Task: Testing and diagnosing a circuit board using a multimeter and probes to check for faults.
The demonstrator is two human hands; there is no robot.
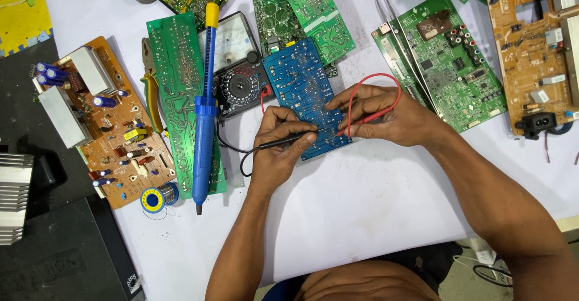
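Note:
A blue circuit board (298, 90) lies solder side up in the middle of the white table. My left hand (274, 153) holds a black probe (289, 140) with its tip on the board's lower part. My right hand (386, 117) holds a red probe (369, 118), its tip also touching the board close to the black one. Red wire (377, 79) loops above my right hand. Both leads run to an analogue multimeter (236, 66) lying just left of the blue board.
A blue desoldering pump (204, 108) rests on a long green board (178, 90). An orange board with heatsinks (102, 120) and a solder reel (154, 199) lie left. Tweezers (401, 41), green boards (449, 60) and an orange board (531, 47) lie right. Pliers (151, 96) sit beside the long board.

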